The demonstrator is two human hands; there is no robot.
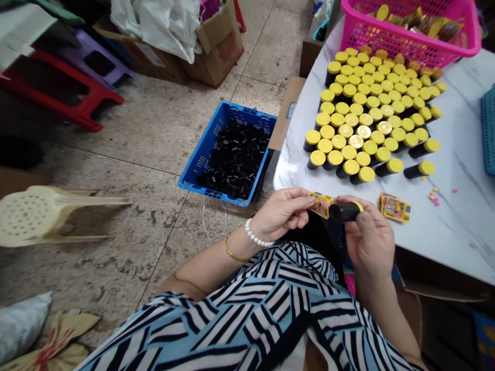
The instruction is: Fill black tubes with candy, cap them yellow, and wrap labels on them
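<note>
My left hand (281, 212) pinches a small yellow printed label (320, 204) and presses it against a black tube with a yellow cap (345, 211). My right hand (369, 239) is wrapped round that tube, holding it sideways at the front edge of the white marble table (456, 226). A short stack of the same yellow labels (394, 208) lies on the table just right of my hands. Behind them stand several rows of black tubes with yellow caps (371, 118), upright and packed close.
A pink basket (410, 31) of yellow packets sits at the table's back. On the floor to the left, a blue crate (201, 159) holds several black tubes. Overturned plastic stools (46, 211), cardboard boxes (218, 49) and bags lie around the tiled floor.
</note>
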